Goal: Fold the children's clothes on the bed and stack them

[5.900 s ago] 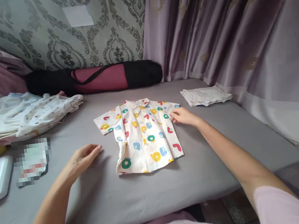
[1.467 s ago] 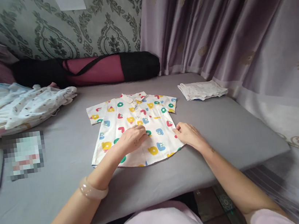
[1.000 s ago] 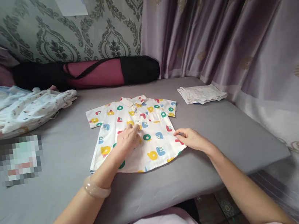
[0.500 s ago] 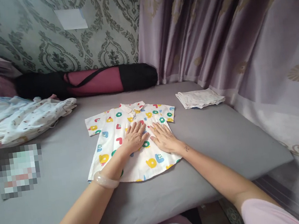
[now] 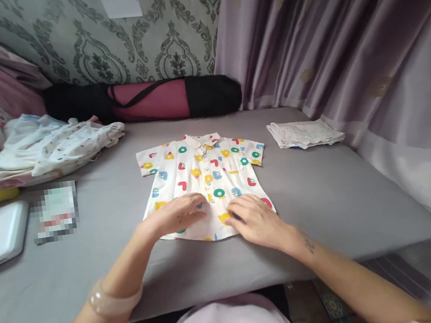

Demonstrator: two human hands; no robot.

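A small white short-sleeved shirt (image 5: 189,183) lies spread flat, collar away from me, with a print of red, yellow, green and blue letter-like shapes. Buttons run down its front. Over the lower left part of the shirt is my left hand (image 5: 180,212), thumb apart from its bent fingers and nothing in it. My right hand (image 5: 257,219) is at the shirt's lower right, fingers loosely curved and the thumb apart, also holding nothing. Whether the fingertips touch the cloth I cannot tell. A pale bangle (image 5: 114,301) circles my left forearm.
The shirt lies on a grey-covered surface (image 5: 316,201). Folded cloth (image 5: 305,134) sits at the right, and a pile of light clothes (image 5: 50,143) at the left. A white power bank (image 5: 0,232) is at the left edge. Along the back lies a long black-and-maroon bag (image 5: 152,101).
Both hands have moved from flat on the shirt's middle toward its lower hem, and their fingers are now bent. The camera view has shifted, showing more of the left side.
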